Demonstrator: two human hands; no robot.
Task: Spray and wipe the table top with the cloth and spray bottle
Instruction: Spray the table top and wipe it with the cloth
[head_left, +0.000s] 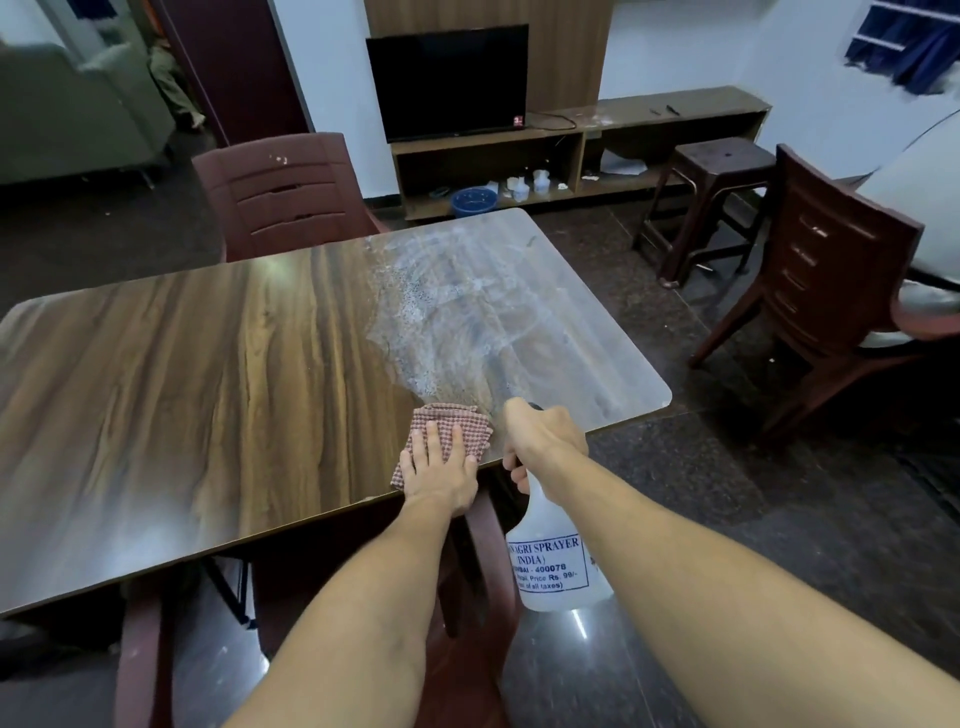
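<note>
Droplets and a wet film (467, 312) cover the right part of the wood-grain desk (182, 389), from the centre of the frame toward the desk's upper right corner; the left part looks dry. Low in the middle of the frame, the left hand (441, 467) lies flat, fingers straight, on a red-and-white checked cloth (467, 415) at the desk's lower edge. Just right of it, the right hand (540, 441) is curled round the neck of a white spray bottle (558, 566), whose body hangs below the desk edge. One brown chair (280, 192) stands at upper left, another (831, 280) at right. A dark television (447, 78) sits at top centre.
</note>
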